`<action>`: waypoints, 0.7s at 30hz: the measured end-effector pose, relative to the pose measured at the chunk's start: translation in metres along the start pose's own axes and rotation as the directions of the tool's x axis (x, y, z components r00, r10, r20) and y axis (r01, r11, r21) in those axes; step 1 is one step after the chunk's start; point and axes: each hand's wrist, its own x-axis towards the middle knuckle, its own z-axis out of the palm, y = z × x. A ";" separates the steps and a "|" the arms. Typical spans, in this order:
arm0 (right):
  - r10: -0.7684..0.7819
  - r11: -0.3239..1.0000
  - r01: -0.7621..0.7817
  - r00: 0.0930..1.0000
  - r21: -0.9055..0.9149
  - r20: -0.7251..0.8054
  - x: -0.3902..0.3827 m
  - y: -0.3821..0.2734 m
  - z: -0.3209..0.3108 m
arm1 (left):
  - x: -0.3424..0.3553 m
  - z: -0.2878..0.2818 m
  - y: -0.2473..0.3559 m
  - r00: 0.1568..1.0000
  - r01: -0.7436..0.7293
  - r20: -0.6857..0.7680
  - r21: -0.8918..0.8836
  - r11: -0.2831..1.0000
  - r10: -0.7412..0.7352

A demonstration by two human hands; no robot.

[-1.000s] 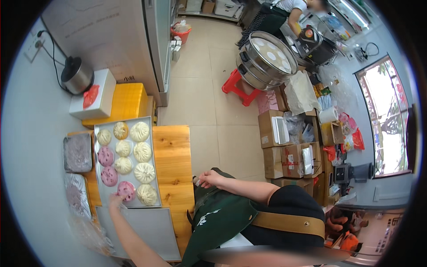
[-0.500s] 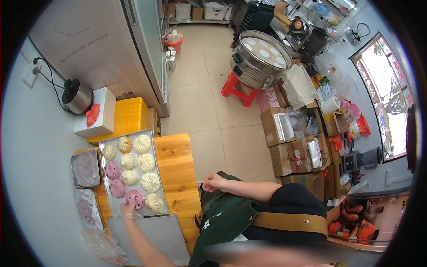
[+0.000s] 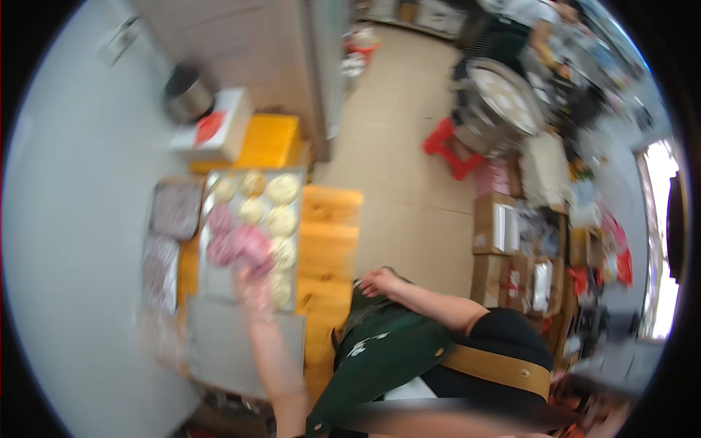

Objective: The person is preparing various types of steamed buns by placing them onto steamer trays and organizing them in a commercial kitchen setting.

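Observation:
My left hand [image 3: 253,286], in a clear plastic glove, grips a pink bun [image 3: 253,247], blurred by motion, above a metal tray [image 3: 212,281]. Other pink buns [image 3: 220,219] lie along the tray's left side, one partly covered by the held bun. Several pleated white buns [image 3: 282,221] fill the right side, and a yellowish bun [image 3: 253,182] sits at the far end. Close to my green apron [image 3: 398,347], my right hand [image 3: 378,282] is closed with fingers curled; what it may hold is hidden.
A bare metal sheet [image 3: 244,343] lies nearer me on the wooden table [image 3: 328,252]. Two foil containers [image 3: 177,209] stand left. Beyond are a yellow box [image 3: 272,139] and a white box [image 3: 232,128]. A steamer [image 3: 493,109] rests on a red stool [image 3: 453,150]; a person works behind it.
My left hand has lifted the pink bun from the near part of the tray and moved it away from me. The whole view has shifted; my right hand stays by the apron.

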 end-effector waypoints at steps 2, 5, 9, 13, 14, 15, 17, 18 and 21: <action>-0.040 0.999 0.040 0.999 -0.030 -0.004 -0.002 -0.002 0.002 | -0.006 0.078 0.014 0.963 0.262 0.203 -0.540 0.800 -0.179; -0.040 0.998 0.043 0.997 -0.045 0.064 -0.006 -0.007 0.008 | -0.016 0.124 0.018 0.958 0.275 0.245 -0.651 0.707 -0.147; -0.253 0.955 0.246 0.967 -0.164 -0.019 -0.012 -0.018 0.015 | -0.032 0.133 0.036 0.976 0.081 0.219 -0.448 0.891 0.021; -0.983 0.157 0.837 0.186 -0.524 0.001 -0.100 -0.105 0.055 | -0.037 0.130 0.039 0.990 -0.140 -0.033 -0.189 0.972 0.136; -0.997 -0.070 0.846 -0.040 -0.528 0.068 -0.123 -0.127 0.063 | -0.040 0.128 0.040 0.989 -0.144 -0.053 -0.181 0.973 0.137; -0.997 -0.064 0.849 -0.030 -0.525 0.072 -0.144 -0.145 0.069 | -0.042 0.128 0.042 0.986 -0.158 -0.083 -0.154 0.975 0.147; -0.912 -0.385 0.780 -0.239 -0.494 0.333 -0.170 -0.173 0.075 | -0.041 0.126 0.040 0.981 -0.179 -0.102 -0.107 0.978 0.168; -0.910 -0.385 0.785 -0.237 -0.485 0.340 -0.171 -0.184 0.084 | -0.041 0.127 0.041 0.978 -0.186 -0.113 -0.106 0.977 0.174; -0.884 -0.370 0.810 -0.155 -0.456 0.441 -0.164 -0.198 0.105 | -0.043 0.125 0.042 0.971 -0.212 -0.127 -0.088 0.973 0.201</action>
